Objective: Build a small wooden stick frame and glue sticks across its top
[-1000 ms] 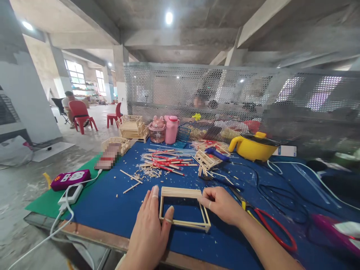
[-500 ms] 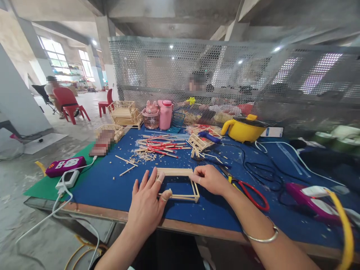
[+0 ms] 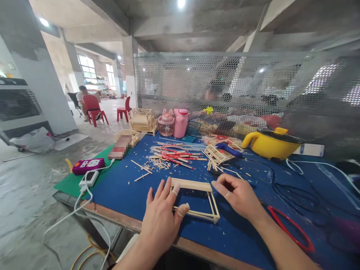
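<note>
A small rectangular frame of thin wooden sticks (image 3: pixel 213 205) stands on the blue table covering, with several sticks laid side by side along its far edge. My left hand (image 3: pixel 161 212) holds its left end, the thumb at the near rail and the index finger at the far sticks. The other fingers are stretched out, and this hand hides the frame's left side. Just off the far right corner, my right hand (image 3: pixel 236 193) is closed in a pinch; what sits between its fingertips, if anything, is too small to make out.
Loose sticks with red wrapping (image 3: pixel 177 153) lie beyond the frame. A blue-handled glue gun (image 3: pixel 229 150) rests by a small stick piece (image 3: pixel 218 153). Red-handled scissors (image 3: pixel 292 228) and black cable (image 3: pixel 277 187) lie right, a yellow pot (image 3: pixel 270 144) behind.
My right hand has drawn slightly away from the frame's far right corner. My left hand stays on the frame. The view has turned left, so everything appears shifted right.
</note>
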`<state>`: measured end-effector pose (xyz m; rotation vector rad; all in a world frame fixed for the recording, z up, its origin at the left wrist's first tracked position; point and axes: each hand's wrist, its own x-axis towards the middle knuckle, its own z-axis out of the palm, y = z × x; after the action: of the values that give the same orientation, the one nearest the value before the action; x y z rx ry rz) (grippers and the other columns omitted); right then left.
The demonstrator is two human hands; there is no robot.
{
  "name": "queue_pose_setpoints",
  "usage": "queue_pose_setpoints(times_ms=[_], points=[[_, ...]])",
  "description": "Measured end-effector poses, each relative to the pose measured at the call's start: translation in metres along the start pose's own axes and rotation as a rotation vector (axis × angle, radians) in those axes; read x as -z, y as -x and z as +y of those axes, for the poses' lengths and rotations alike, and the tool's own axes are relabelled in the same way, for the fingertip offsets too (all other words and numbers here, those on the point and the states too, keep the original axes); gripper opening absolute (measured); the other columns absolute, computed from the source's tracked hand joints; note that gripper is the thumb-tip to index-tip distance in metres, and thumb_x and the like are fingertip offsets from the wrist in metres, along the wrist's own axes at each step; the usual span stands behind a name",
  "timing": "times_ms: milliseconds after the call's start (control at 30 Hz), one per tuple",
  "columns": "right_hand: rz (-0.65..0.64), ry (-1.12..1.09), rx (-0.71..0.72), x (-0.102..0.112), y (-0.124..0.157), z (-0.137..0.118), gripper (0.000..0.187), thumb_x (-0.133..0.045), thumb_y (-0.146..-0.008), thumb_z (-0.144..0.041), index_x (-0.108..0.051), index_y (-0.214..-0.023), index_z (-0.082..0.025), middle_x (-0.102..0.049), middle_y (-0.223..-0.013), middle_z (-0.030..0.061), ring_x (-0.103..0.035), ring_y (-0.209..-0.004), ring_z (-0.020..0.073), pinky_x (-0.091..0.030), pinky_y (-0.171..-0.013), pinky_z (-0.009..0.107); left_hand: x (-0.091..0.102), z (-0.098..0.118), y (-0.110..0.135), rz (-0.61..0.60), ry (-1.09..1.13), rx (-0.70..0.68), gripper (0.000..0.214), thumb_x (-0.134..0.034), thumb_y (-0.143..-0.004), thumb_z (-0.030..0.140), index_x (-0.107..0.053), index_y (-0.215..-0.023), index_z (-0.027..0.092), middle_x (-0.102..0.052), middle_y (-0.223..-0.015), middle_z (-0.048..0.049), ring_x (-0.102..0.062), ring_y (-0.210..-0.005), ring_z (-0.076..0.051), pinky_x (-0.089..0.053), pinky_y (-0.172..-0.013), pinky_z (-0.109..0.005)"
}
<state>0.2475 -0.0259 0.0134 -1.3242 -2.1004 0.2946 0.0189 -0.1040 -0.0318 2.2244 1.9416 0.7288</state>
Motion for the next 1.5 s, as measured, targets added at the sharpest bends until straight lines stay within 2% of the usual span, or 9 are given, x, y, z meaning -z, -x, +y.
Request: queue_pose_setpoints(times_ms=[100, 167, 267, 333, 433, 700, 933, 1267, 1500], points=[[0.08, -0.029, 0.112, -0.005, 0.001, 0.001, 0.031, -0.045, -0.089, -0.042, -0.061, -0.104, -0.02, -0.065, -0.105, 0.0082, -0.06, -0.095, 0.022, -0.048, -0.081, 0.034, -0.001, -0.001, 0.001, 0.008, 0.006, -0.011, 0.05, -0.033, -0.094, 0.047, -0.04, -0.14, 0.029, -0.03, -0.152, -0.0047, -0.029, -0.14, -0.028, -0.029, -0.107, -0.059], [-0.013, -0.038, 0.164, -0.009, 0.003, 0.001, 0.044, -0.034, -0.094, -0.041, -0.05, -0.131, -0.023, -0.05, -0.137, 0.009, -0.045, -0.127, 0.0241, -0.037, -0.104, 0.042, -0.003, -0.002, 0.002, 0.021, 0.003, -0.025, 0.05, -0.033, -0.094, 0.046, -0.041, -0.14, 0.028, -0.031, -0.151, -0.0061, -0.031, -0.139, -0.028, -0.03, -0.107, -0.06], [-0.242, 0.022, 0.192, -0.012, 0.006, -0.003, 0.053, -0.021, -0.098, -0.044, -0.028, -0.148, -0.026, -0.024, -0.156, 0.0034, -0.012, -0.144, 0.0239, -0.014, -0.116, 0.049, -0.006, -0.004, 0.002, 0.043, -0.011, -0.041, 0.05, -0.032, -0.095, 0.045, -0.04, -0.14, 0.027, -0.032, -0.151, -0.0081, -0.032, -0.138, -0.028, -0.03, -0.106, -0.059], [-0.363, 0.095, 0.187, -0.012, 0.008, -0.009, 0.058, -0.018, -0.098, -0.049, -0.02, -0.15, -0.025, -0.013, -0.158, 0.003, 0.0, -0.145, 0.0261, -0.006, -0.115, 0.054, -0.007, -0.005, 0.003, 0.051, -0.023, -0.051, 0.05, -0.032, -0.095, 0.045, -0.04, -0.14, 0.026, -0.033, -0.15, -0.0088, -0.033, -0.138, -0.028, -0.031, -0.106, -0.059], [-0.486, 0.18, 0.167, -0.009, 0.009, -0.02, 0.067, -0.018, -0.095, -0.057, -0.016, -0.151, -0.02, -0.006, -0.157, 0.0069, 0.004, -0.144, 0.0297, -0.001, -0.113, 0.059, -0.006, -0.004, 0.003, 0.056, -0.043, -0.057, 0.05, -0.031, -0.095, 0.045, -0.041, -0.14, 0.026, -0.033, -0.15, -0.0086, -0.034, -0.137, -0.028, -0.031, -0.106, -0.058], [-0.555, 0.276, 0.134, -0.009, 0.008, -0.027, 0.082, -0.022, -0.089, -0.068, -0.013, -0.151, -0.016, 0.001, -0.157, 0.009, 0.006, -0.143, 0.0321, 0.001, -0.112, 0.059, -0.007, -0.005, 0.002, 0.013, -0.018, -0.042, 0.055, -0.029, -0.094, 0.05, -0.037, -0.142, 0.025, -0.029, -0.153, -0.0087, -0.031, -0.139, -0.027, -0.028, -0.108, -0.057], [-0.524, 0.286, 0.148, -0.011, 0.008, -0.026, 0.081, -0.023, -0.088, -0.069, -0.014, -0.151, -0.018, -0.003, -0.157, 0.0102, 0.001, -0.143, 0.0336, -0.003, -0.111, 0.062, -0.008, -0.013, 0.009, 0.155, 0.235, 0.022, 0.075, -0.036, -0.093, 0.049, -0.001, -0.15, 0.015, -0.019, -0.156, -0.0153, -0.019, -0.143, -0.024, -0.03, -0.111, -0.047], [-0.502, 0.294, 0.171, -0.013, 0.008, -0.023, 0.081, -0.025, -0.088, -0.069, -0.012, -0.151, -0.021, -0.004, -0.157, 0.0104, -0.001, -0.143, 0.035, -0.005, -0.111, 0.063, -0.007, -0.001, 0.004, 0.105, -0.039, 0.082, 0.061, -0.036, -0.09, 0.055, -0.038, -0.142, 0.023, -0.02, -0.156, -0.0136, -0.015, -0.142, -0.038, -0.025, -0.105, -0.065], [-0.528, 0.297, 0.139, -0.012, 0.008, -0.027, 0.085, -0.024, -0.087, -0.071, -0.015, -0.151, -0.017, -0.003, -0.157, 0.0104, 0.001, -0.143, 0.0333, -0.003, -0.112, 0.061, -0.007, 0.002, 0.003, 0.144, -0.093, 0.08, 0.067, -0.039, -0.087, 0.06, -0.04, -0.141, 0.021, -0.016, -0.156, -0.0174, -0.015, -0.141, -0.042, -0.027, -0.102, -0.066]])
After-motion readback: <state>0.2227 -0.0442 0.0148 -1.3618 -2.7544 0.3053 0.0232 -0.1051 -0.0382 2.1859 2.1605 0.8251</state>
